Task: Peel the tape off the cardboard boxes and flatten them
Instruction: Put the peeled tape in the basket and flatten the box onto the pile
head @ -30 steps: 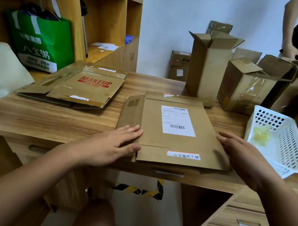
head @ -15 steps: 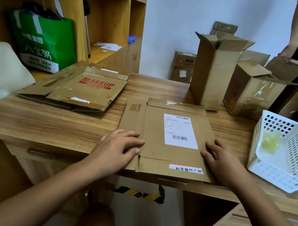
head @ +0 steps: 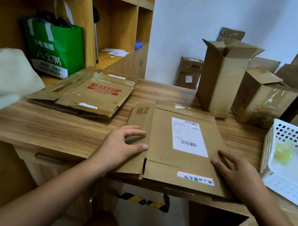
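- Hands rest flat on the flattened box (head: 167, 152): the left hand (head: 121, 145), fingers spread and slightly bent, on its left flap; the right hand (head: 238, 172), fingers nearly straight, on its right edge. Neither grips anything.
- Box position: label-up at the near edge of the desk (head: 58, 129), probably pressed to set its creases.
- Further work: the MAKEUP box (head: 97, 95) lies flattened to the left, while the upright boxes (head: 222, 75) behind are not yet flattened.
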`<state>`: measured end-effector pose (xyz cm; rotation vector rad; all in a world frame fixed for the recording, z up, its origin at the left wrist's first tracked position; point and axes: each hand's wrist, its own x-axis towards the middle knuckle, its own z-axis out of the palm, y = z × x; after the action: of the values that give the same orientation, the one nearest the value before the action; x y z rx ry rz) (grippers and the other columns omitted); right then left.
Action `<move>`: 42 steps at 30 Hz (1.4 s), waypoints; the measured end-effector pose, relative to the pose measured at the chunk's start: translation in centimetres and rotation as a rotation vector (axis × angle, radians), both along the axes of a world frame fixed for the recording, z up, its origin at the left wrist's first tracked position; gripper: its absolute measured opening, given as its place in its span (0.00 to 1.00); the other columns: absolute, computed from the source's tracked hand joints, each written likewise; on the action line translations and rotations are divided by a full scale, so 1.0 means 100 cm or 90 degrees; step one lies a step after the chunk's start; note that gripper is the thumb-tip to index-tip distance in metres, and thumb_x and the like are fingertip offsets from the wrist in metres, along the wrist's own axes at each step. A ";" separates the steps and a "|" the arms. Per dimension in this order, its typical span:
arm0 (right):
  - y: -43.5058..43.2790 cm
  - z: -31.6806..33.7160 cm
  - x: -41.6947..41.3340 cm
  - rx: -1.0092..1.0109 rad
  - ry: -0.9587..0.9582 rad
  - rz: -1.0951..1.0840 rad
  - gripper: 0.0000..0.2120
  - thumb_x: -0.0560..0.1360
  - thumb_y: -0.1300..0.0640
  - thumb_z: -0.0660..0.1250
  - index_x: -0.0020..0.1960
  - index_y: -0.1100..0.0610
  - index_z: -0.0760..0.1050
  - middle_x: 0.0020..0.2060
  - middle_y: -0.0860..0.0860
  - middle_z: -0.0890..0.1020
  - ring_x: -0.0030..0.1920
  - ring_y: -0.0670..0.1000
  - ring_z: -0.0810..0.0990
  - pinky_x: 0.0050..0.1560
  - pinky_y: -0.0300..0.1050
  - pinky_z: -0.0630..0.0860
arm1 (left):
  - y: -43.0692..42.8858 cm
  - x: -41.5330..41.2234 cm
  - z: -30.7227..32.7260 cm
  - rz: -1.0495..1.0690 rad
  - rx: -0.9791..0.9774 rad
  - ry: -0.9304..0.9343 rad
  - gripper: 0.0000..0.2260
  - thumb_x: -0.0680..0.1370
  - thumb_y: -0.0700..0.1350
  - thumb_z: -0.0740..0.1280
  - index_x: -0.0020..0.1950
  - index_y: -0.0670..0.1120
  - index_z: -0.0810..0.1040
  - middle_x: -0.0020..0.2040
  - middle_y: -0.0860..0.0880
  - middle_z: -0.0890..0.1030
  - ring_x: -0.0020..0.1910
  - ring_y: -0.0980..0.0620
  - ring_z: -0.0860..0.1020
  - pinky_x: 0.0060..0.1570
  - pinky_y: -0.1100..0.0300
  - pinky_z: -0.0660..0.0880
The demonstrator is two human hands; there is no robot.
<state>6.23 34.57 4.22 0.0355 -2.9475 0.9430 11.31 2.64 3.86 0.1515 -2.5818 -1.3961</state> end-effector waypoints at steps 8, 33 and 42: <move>-0.012 0.005 0.013 -0.029 0.025 -0.005 0.26 0.75 0.45 0.72 0.71 0.52 0.76 0.68 0.56 0.76 0.69 0.57 0.73 0.65 0.50 0.68 | -0.008 0.008 0.017 0.008 -0.097 0.029 0.20 0.74 0.55 0.74 0.65 0.60 0.78 0.73 0.63 0.68 0.73 0.60 0.64 0.72 0.53 0.63; -0.287 0.055 -0.088 -0.149 0.103 0.158 0.29 0.79 0.43 0.68 0.75 0.54 0.69 0.68 0.56 0.67 0.69 0.55 0.71 0.69 0.43 0.64 | -0.285 -0.056 0.090 0.050 -0.201 0.113 0.15 0.75 0.48 0.74 0.61 0.59 0.82 0.70 0.58 0.74 0.74 0.62 0.64 0.71 0.59 0.60; -0.336 0.017 -0.126 -0.077 0.056 0.164 0.22 0.80 0.44 0.67 0.67 0.57 0.74 0.65 0.58 0.67 0.66 0.61 0.72 0.66 0.47 0.68 | -0.341 -0.107 0.047 0.049 -0.199 0.046 0.13 0.74 0.49 0.76 0.56 0.63 0.83 0.68 0.57 0.77 0.74 0.61 0.64 0.72 0.58 0.59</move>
<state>-6.36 0.97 5.96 0.4486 -2.8452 1.1158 0.65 -31.41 8.56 0.1472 -2.6606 -0.9398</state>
